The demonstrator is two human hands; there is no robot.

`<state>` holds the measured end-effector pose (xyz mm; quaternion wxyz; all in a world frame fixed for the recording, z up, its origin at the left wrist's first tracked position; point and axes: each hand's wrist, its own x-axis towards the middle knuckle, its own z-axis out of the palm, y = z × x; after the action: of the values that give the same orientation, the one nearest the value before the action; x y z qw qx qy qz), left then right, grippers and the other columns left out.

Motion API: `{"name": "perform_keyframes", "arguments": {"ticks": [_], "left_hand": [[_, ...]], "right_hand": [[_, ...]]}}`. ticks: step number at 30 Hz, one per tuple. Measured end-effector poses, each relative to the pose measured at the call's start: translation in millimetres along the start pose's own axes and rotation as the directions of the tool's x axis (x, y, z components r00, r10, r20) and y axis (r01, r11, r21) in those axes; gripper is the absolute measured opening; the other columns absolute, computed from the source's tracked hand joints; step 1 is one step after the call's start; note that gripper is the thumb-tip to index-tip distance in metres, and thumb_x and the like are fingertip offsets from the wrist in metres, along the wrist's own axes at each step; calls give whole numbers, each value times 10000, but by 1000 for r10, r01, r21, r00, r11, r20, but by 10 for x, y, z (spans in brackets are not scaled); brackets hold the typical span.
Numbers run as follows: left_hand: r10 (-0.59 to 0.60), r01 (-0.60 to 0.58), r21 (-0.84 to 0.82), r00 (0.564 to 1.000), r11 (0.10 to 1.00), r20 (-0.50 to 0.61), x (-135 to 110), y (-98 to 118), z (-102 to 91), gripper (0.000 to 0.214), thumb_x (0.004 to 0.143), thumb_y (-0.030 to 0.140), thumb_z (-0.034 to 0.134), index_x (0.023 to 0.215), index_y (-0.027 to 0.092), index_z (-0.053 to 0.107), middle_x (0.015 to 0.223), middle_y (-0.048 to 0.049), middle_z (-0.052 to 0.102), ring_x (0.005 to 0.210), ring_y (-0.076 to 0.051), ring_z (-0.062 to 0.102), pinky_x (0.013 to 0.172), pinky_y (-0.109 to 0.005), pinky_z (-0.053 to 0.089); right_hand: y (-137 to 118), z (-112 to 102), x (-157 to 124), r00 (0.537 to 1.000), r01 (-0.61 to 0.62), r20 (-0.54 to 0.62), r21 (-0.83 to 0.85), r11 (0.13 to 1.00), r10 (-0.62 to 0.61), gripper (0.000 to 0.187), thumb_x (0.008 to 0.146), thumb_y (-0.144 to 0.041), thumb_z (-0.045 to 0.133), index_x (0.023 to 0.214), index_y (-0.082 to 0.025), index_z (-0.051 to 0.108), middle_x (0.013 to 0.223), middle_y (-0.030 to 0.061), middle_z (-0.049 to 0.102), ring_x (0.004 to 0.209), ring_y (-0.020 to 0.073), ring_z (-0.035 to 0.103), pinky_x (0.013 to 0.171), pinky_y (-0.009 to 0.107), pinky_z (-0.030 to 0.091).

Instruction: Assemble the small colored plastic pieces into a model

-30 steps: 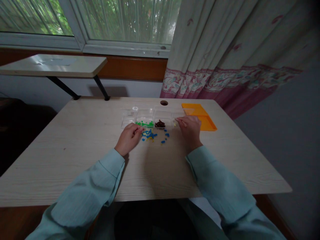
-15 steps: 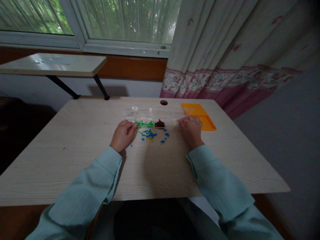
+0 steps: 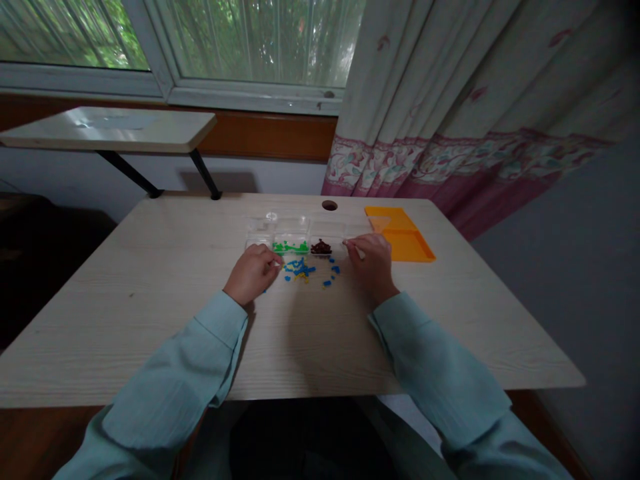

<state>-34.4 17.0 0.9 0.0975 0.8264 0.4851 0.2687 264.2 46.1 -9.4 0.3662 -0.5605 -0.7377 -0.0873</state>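
A clear compartment box [image 3: 293, 229] lies on the wooden table [image 3: 150, 293], with green pieces [image 3: 290, 247] and dark brown pieces [image 3: 321, 248] in two of its cells. Loose blue and yellow pieces [image 3: 300, 269] are scattered just in front of it. My left hand [image 3: 251, 273] rests curled at the left edge of that scatter, fingertips pinched together by the box's front. My right hand [image 3: 371, 262] is curled at the right end of the box and pinches a thin pale stick-like thing [image 3: 356, 251]. What my left fingers hold is too small to see.
An orange tray [image 3: 401, 234] lies to the right of the box. A round cable hole [image 3: 329, 205] sits near the table's far edge. A small white side table [image 3: 107, 129] stands behind on the left, under the window. A patterned curtain [image 3: 450, 120] hangs at the right.
My right hand has shifted left, from the box's right end toward the brown pieces. My left hand went from the loose pieces to the green cell and has come slightly back down.
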Motion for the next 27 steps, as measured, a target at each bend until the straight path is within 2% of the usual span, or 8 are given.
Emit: {"name": "perform_keyframes", "arguments": {"ticks": [4,13,22,27], "left_hand": [[43,-44,34,998,998,34,-4,-32,14,159,844,235,572,947,187,682,865,-64,589,883,-219,529,832,-362,436],[74,-78,50,994,996,75,-18,-59,-1,154,856,256,584,965,200,676,914,-68,591,927,-226,539,859,-382,442],[62,-69,66,992,995,106,-10,-41,13,160,864,311,601,951,198,673,868,-67,582,885,-225,534,836,-374,431],[47,-54,64,993,996,108,-7,-18,36,125,878,250,554,891,184,660,863,-71,583,875,-216,532,828,-360,433]], "right_hand": [[-84,-4,3,999,20,33,31,999,-21,311,937,-413,508,836,-228,737,855,35,714,884,208,568,827,363,345],[-73,-10,17,998,32,45,57,998,-34,297,931,-396,518,817,-223,731,826,32,712,851,206,575,808,365,351],[-112,-19,26,997,46,53,59,997,-49,296,931,-379,512,815,-217,731,824,37,719,835,206,585,812,366,364],[-114,-23,32,996,53,72,70,996,-58,272,925,-346,523,810,-214,730,821,37,723,827,201,594,807,366,371]]}}
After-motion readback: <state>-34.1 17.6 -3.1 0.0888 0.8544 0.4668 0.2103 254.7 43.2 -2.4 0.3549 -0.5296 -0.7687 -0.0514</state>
